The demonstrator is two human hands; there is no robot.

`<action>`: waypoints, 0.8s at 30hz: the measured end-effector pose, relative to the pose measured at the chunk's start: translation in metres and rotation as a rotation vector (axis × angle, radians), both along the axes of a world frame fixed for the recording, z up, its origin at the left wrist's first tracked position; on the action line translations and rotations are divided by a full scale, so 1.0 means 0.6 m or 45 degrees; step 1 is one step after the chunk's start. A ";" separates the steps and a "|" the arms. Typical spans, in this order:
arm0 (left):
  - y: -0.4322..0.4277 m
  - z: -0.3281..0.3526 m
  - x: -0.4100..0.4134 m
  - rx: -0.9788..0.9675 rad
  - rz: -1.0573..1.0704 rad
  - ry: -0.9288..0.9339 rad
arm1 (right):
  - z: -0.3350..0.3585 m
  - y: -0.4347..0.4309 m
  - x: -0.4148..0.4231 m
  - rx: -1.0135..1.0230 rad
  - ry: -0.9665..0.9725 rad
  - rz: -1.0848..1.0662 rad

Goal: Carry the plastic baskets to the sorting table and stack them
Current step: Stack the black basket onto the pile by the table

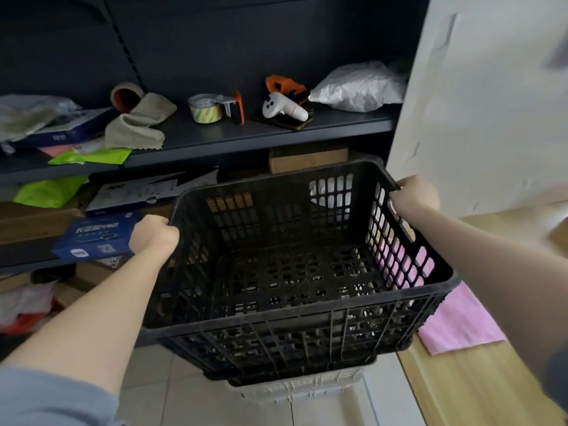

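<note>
I hold a large black plastic basket [285, 272] in front of me, empty, with slotted walls and floor. My left hand [153, 236] grips its left rim and my right hand [415, 195] grips its right rim near the far corner. The basket tilts slightly, its right side higher. Directly under it a white plastic basket [295, 387] shows, only its upper edge and part of one wall visible; whether the black one touches it I cannot tell.
A dark metal shelf unit [246, 136] stands right ahead, cluttered with tape rolls, a white controller, cloths, bags and boxes. A blue box [95, 238] juts from the lower shelf near my left hand. A wooden surface [461, 388] with a pink cloth [458, 321] lies at right, below a white wall.
</note>
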State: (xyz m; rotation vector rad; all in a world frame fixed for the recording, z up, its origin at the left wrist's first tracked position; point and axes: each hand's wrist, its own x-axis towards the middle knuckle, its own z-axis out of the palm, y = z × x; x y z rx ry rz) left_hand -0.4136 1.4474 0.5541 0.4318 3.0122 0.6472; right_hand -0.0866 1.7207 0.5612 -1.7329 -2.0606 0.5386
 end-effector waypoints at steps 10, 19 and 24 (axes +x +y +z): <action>-0.002 0.005 -0.004 0.020 0.002 0.062 | -0.009 0.001 -0.003 0.098 0.089 0.011; 0.007 -0.008 -0.009 0.019 -0.009 0.084 | -0.023 0.011 -0.009 0.079 0.099 0.011; 0.010 -0.014 -0.011 0.038 -0.012 0.103 | -0.024 0.015 -0.013 0.115 0.111 0.014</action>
